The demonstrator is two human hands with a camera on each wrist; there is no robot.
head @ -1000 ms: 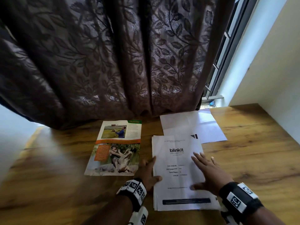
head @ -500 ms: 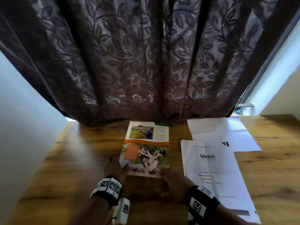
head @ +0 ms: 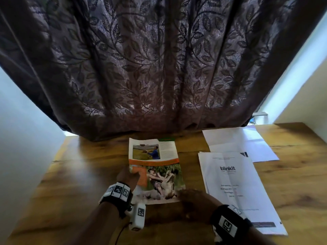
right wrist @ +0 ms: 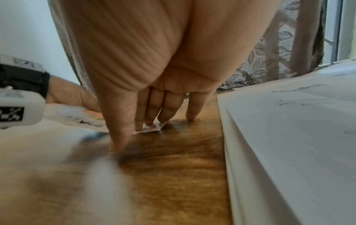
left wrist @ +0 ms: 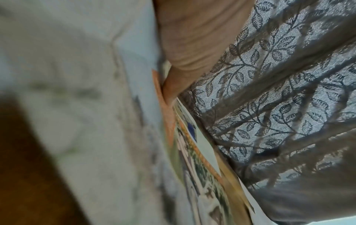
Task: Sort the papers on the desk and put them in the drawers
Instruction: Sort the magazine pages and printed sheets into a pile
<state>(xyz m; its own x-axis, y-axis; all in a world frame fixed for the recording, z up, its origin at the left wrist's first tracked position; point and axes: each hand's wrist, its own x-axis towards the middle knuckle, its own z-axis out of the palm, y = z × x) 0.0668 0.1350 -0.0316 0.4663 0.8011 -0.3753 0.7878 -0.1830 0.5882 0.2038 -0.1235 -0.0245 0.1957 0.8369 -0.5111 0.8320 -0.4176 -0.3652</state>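
A colour magazine (head: 159,174) lies in the middle of the wooden desk (head: 70,183). My left hand (head: 128,175) pinches its left edge, the thumb (left wrist: 173,91) on the orange block and the edge lifted a little. My right hand (head: 192,198) sits at the magazine's near right corner; its straight fingertips (right wrist: 148,121) press that corner (right wrist: 154,128) and the desk. To the right lies a stack of white papers printed "blinkit" (head: 235,184), apart from both hands. More white sheets (head: 235,142) lie behind it.
A dark leaf-patterned curtain (head: 159,76) hangs down to the desk's far edge. White walls close in the desk on the left (head: 21,129) and the right (head: 304,103). Bare wood shows left of the magazine. No drawer is in view.
Both hands left the blinkit stack and moved left to the magazine. The left hand took hold of its left edge and slid farther up it; the right came to its near right corner.
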